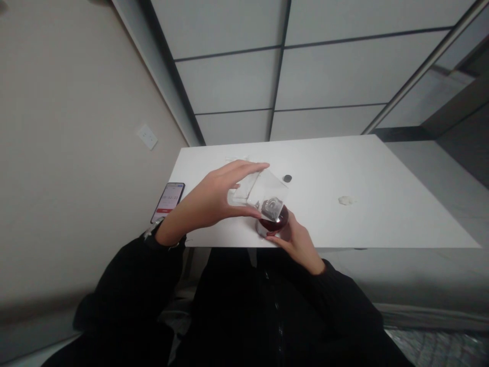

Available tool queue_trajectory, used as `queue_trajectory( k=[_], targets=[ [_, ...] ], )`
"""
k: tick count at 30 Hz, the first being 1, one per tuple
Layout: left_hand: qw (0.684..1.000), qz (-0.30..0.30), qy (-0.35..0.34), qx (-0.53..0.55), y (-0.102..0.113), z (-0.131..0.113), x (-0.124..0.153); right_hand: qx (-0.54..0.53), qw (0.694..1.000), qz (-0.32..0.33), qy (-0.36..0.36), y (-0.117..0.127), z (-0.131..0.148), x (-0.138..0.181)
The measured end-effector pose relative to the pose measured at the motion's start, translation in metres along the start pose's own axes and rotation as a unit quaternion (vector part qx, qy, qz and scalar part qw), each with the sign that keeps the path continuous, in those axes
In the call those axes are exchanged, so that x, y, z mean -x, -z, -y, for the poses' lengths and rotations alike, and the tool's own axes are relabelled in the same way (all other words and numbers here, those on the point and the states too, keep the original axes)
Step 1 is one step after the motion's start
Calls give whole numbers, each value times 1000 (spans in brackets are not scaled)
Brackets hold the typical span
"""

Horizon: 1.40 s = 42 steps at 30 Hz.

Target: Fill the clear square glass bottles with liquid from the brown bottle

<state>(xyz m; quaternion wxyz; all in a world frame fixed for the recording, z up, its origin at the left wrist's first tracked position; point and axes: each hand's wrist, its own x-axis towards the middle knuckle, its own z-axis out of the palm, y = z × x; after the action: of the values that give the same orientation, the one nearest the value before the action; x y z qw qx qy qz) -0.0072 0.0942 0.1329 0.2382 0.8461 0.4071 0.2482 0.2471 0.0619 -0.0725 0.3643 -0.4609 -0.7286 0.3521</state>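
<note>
My left hand (214,193) is closed around a clear, square-sided container (272,186), thumb on the near side and fingers over the far side. The container is tilted to the right, and a round, ringed part at its lower end overlaps a round glass (272,227) of dark red liquid. Whether the two touch I cannot tell. My right hand (300,242) grips that glass from the right, near the table's front edge. Just beyond the container lies a small dark round disc (288,178), perhaps a cap.
On the white table (389,219), a phone (168,199) with a lit screen lies at the left edge. A pale crumpled scrap (347,200) rests to the right. Something clear (237,158) shows behind my left hand. A wall with a socket (147,137) stands at the left.
</note>
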Motion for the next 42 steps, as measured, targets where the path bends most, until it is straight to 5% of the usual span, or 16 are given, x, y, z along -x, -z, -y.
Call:
queue_trajectory(
  k=[7,21,42],
  targets=[
    [993,22,-74,-92,2,-6,-8,2,1000,3,-12,0,0,0],
    [964,60,-75,-246,5,-27,-25,0,1000,5,-15,2,3,0],
    [969,67,-78,-226,3,-25,-34,7,1000,-3,-5,0,-1,0]
  ],
)
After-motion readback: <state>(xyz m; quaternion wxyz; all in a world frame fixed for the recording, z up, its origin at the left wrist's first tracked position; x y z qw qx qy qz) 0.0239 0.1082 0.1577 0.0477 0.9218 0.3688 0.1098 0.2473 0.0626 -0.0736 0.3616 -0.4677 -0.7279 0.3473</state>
